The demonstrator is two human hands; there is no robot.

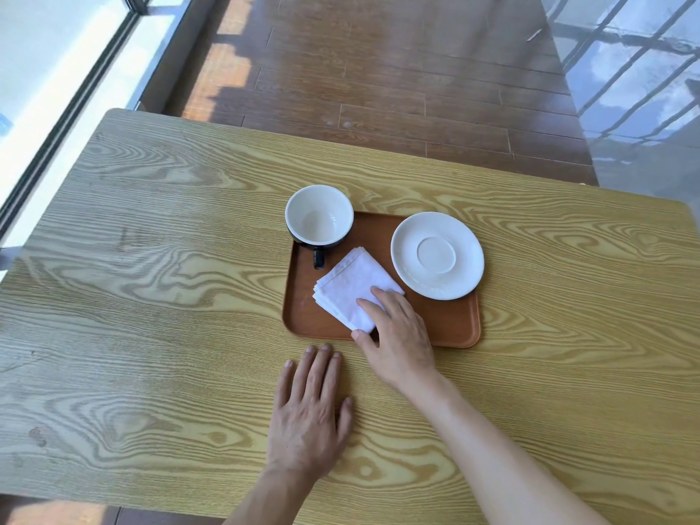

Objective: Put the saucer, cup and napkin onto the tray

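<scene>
A brown tray [450,323] lies on the wooden table. At its far left corner stands a cup [319,217], white inside and black outside, handle pointing toward me. A white saucer [437,255] rests on the tray's far right part, slightly over the right rim. A folded white napkin [350,288] lies in the tray's middle, turned diagonally. My right hand [397,335] rests on the napkin's near corner, fingers on top and thumb at its edge. My left hand [308,411] lies flat on the table just in front of the tray, fingers apart, holding nothing.
The wooden table [151,297] extends wide to the left and right of the tray. Beyond its far edge is dark wood flooring [378,70]. A window frame [75,89] runs along the left, and a glass railing [636,70] stands at the right.
</scene>
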